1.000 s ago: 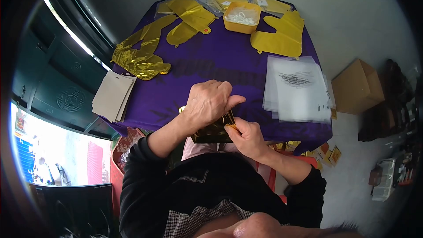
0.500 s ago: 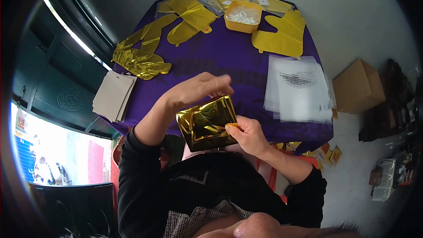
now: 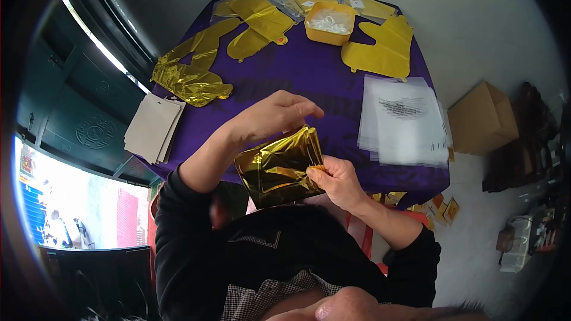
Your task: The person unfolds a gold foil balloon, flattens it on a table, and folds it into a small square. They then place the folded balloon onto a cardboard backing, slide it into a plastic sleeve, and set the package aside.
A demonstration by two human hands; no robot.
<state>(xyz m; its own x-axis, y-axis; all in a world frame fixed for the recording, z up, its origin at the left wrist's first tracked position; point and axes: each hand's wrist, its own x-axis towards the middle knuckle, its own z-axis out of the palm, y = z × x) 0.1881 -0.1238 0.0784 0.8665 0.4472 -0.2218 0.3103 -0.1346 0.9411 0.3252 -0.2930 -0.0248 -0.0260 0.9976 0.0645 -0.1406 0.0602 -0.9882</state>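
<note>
Sits at a table (image 3: 297, 77) draped in purple cloth. Works beside a stack of clear printed sleeves (image 3: 404, 122) on the right of the cloth, with a brown cardboard box (image 3: 480, 117) on the floor further right. Faces flat gold foil shapes (image 3: 383, 47) along the far side, a pile of grey card sheets (image 3: 151, 128) at the left edge, and a yellow tub (image 3: 329, 22) at the far end. Holds a folded gold foil piece (image 3: 276, 166) in the air over the near table edge, close to the chest. Pinches its upper edge with the left hand (image 3: 270, 117), with fingertips closed on the foil. Grips its right edge with the right hand (image 3: 338, 179), with thumb and fingers clamped tight on it.
</note>
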